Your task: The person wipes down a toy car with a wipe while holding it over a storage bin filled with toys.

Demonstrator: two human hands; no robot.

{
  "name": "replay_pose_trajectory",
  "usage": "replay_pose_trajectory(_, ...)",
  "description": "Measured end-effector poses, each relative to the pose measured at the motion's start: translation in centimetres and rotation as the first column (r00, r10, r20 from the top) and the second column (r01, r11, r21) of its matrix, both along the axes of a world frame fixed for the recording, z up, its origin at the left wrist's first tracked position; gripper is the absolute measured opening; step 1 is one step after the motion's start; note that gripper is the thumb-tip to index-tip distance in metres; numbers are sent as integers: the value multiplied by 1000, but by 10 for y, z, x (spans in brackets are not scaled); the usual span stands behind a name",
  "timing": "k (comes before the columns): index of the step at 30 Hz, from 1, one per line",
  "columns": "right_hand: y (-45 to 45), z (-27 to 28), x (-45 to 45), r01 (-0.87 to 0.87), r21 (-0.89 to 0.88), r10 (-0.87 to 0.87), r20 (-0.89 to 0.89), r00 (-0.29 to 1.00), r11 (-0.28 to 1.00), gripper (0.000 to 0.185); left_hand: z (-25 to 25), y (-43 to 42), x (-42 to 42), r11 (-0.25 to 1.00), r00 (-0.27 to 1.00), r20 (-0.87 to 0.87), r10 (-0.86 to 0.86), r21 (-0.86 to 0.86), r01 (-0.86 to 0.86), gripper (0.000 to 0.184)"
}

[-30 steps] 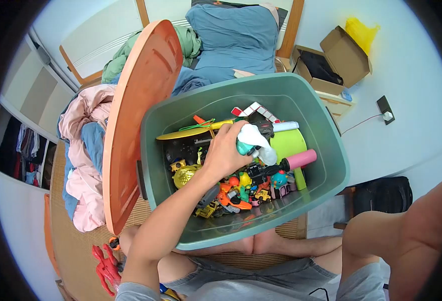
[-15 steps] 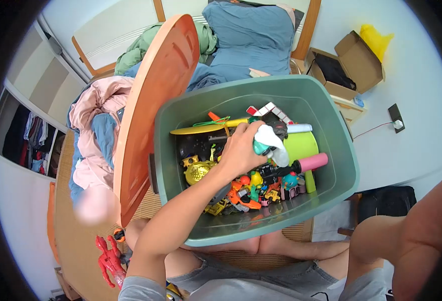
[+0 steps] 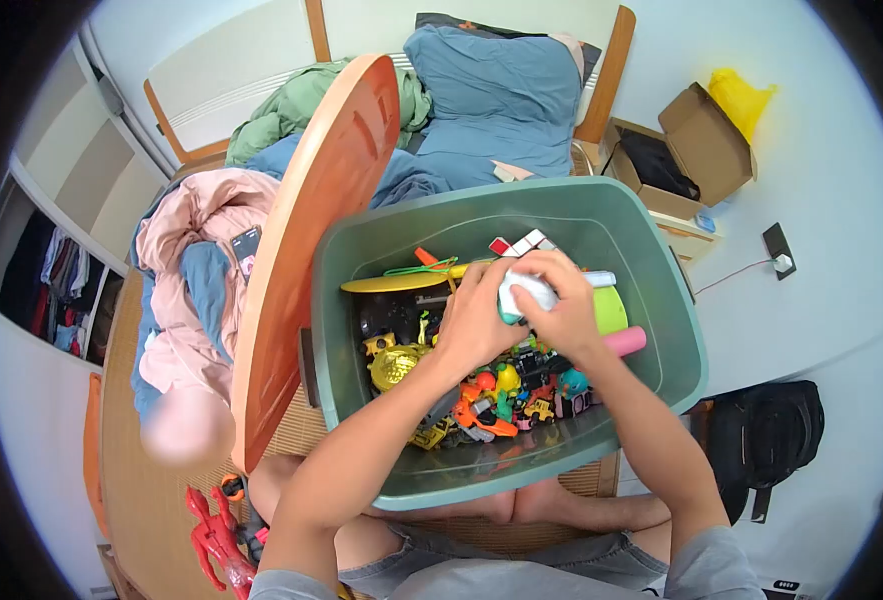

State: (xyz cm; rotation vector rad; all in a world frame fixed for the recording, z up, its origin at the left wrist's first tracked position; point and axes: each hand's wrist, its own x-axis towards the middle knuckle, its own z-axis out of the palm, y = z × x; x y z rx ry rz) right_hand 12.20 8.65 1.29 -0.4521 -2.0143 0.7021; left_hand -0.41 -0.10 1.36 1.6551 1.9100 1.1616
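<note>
My left hand (image 3: pixel 473 318) is over the middle of a green plastic bin (image 3: pixel 666 350), its fingers closed around a small teal thing whose kind I cannot make out. A crumpled white cloth (image 3: pixel 527 292), perhaps a wipe, lies against the teal thing. From the other side, my right hand (image 3: pixel 567 318) grips the cloth, fingertips close to the left hand's. Below them lie several toys: a shiny gold ball-like toy (image 3: pixel 394 368), a yellow disc (image 3: pixel 393 285), a pink cylinder (image 3: pixel 625 341), an orange toy vehicle (image 3: pixel 488 420) and a red-and-white block toy (image 3: pixel 523 243).
An orange lid (image 3: pixel 306 270) stands upright along the bin's left side. A red toy figure (image 3: pixel 223 540) lies on the mat at lower left. Bedding (image 3: pixel 491 90), an open cardboard box (image 3: pixel 706 135) and a black backpack (image 3: pixel 769 435) surround the bin.
My right hand has come in from the far right and taken hold of the white cloth beside my left hand. My left hand stays over the bin. The view has shifted slightly.
</note>
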Motion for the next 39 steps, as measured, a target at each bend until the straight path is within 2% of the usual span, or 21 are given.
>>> replay_pose_trajectory(1,-5,-1,0,5,-93,-5,3,1000,996,20,0,1,0,1000,1000,13,15,-2,-15,73)
replay_pose_trajectory(4,-10,-3,-3,35,-23,-37,-61,997,999,17,-6,0,2,995,1000,-9,7,102,-6,68)
replay_pose_trajectory(5,-10,-6,-3,26,38,-25,-25,999,999,17,-10,5,0,990,1000,-16,6,139,-4,67)
replay_pose_trajectory(9,-11,-13,3,100,10,-100,3,995,995,21,-11,3,2,997,998,-63,24,74,-19,70)
replay_pose_trajectory(15,-3,-20,7,73,-254,-85,-33,996,964,15,-8,0,7,999,996,-78,40,8,-39,75)
replay_pose_trajectory(19,-6,-15,10,74,-284,-81,-14,997,956,14,-10,0,7,998,995,-98,34,47,-30,76)
replay_pose_trajectory(21,-5,-14,11,46,-47,-46,5,999,998,15,-8,0,7,997,994,-102,40,63,-34,77)
replay_pose_trajectory(27,-13,-6,12,-63,55,59,78,995,996,14,-13,1,3,993,995,-91,50,114,-39,79)
replay_pose_trajectory(29,-15,-7,10,-94,42,91,84,992,995,13,-18,2,1,993,989,-125,73,105,-60,79)
replay_pose_trajectory(30,-15,-9,9,-58,7,58,53,997,998,14,-10,0,4,995,991,-108,85,53,-80,76)
replay_pose_trajectory(35,-11,-17,6,40,-218,-56,-69,996,975,16,-6,-2,6,995,987,-126,95,44,-90,62)
replay_pose_trajectory(39,-10,-15,8,44,-228,-54,-39,998,973,17,-7,-2,5,994,987,-128,101,64,-93,62)
